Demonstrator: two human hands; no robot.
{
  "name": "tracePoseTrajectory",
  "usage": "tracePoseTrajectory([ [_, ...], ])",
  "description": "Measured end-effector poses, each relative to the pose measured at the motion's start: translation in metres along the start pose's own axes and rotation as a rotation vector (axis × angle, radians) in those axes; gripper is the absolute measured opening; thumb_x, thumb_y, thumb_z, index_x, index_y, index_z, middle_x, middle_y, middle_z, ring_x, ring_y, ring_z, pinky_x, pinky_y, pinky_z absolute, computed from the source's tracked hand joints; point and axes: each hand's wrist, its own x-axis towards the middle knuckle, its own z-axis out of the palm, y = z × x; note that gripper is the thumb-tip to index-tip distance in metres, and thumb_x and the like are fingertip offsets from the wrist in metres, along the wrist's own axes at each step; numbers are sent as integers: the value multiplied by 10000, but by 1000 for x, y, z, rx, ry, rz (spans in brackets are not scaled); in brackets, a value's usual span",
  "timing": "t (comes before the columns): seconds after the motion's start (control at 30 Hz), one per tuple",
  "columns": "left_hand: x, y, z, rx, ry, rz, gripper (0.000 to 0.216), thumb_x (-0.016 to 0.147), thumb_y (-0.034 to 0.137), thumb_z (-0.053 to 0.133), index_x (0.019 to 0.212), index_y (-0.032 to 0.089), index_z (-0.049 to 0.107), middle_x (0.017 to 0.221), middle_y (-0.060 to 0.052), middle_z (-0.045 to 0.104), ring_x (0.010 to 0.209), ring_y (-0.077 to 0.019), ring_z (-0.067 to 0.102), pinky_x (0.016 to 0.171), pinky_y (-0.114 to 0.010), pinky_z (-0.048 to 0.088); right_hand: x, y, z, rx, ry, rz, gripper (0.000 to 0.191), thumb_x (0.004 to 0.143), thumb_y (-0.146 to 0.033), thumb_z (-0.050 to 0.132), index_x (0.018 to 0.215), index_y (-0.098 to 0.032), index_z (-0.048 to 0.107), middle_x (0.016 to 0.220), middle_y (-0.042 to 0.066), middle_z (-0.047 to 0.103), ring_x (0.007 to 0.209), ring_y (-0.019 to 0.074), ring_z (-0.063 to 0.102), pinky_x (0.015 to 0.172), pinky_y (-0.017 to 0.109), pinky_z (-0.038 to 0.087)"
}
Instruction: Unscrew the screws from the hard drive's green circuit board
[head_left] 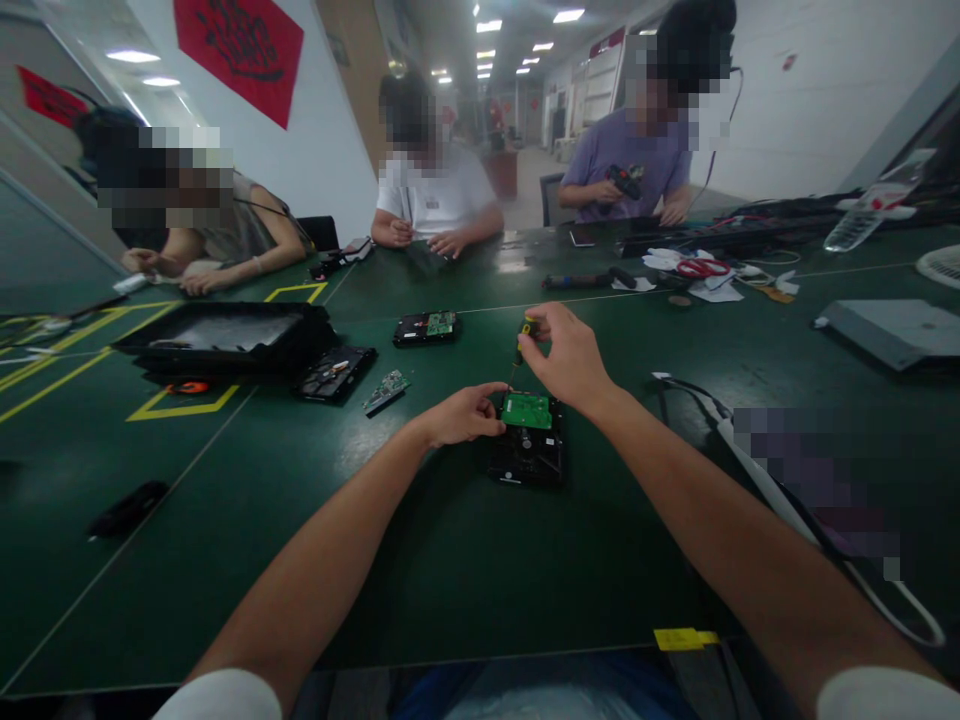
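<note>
A black hard drive lies on the green table in front of me, with a green circuit board on its far half. My right hand is closed around the yellow and black handle of a screwdriver. The screwdriver's thin shaft points down at the far left corner of the board. At the drive's left edge, my left hand steadies it, index finger stretched toward the screwdriver's tip and thumb against the side. Whether the tip sits in a screw is too small to tell.
Left of the drive lie a loose circuit board, a second hard drive, another black drive and a black tray. A white power strip with cables is at the right. Several people sit across the table.
</note>
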Motion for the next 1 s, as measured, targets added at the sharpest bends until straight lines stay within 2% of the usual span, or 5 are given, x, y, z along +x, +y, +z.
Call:
tracePoseTrajectory([
  [0.23,0,-2,-1,-2,-11,18,853,803,224,748,1561,128,369,744,66,560,521,-66,448,478,-189,316,0,-2,-4,-48,-18,-22,169,943,-271,624,1105,-246,584,1082,84,637,975,261,633,881,444,540],
  [0.43,0,-2,-1,4,-4,19,836,800,219,752,1549,137,389,727,70,554,521,-67,447,484,-187,309,0,-3,-1,-30,-38,-28,269,895,-176,594,1159,-225,572,1148,109,632,955,251,638,899,445,544],
  [0.57,0,-1,1,-3,-4,9,842,803,210,743,1556,137,374,728,73,551,518,-66,442,477,-188,301,0,1,1,-6,-6,24,246,899,-215,621,1132,-227,544,1083,94,654,886,241,643,837,430,555],
  [0.7,-1,1,1,-11,1,10,835,797,201,741,1547,123,381,742,68,554,529,-64,444,482,-188,312,0,-1,-2,-31,-20,-20,200,931,-263,626,1118,-227,567,1085,89,640,898,238,638,860,433,550],
  [1.0,-1,-1,0,5,-1,10,838,798,203,733,1553,125,379,722,74,545,521,-69,436,478,-193,311,0,-3,-1,-19,-37,-51,289,895,-156,590,1175,-224,579,1170,111,643,1017,261,649,903,442,560],
])
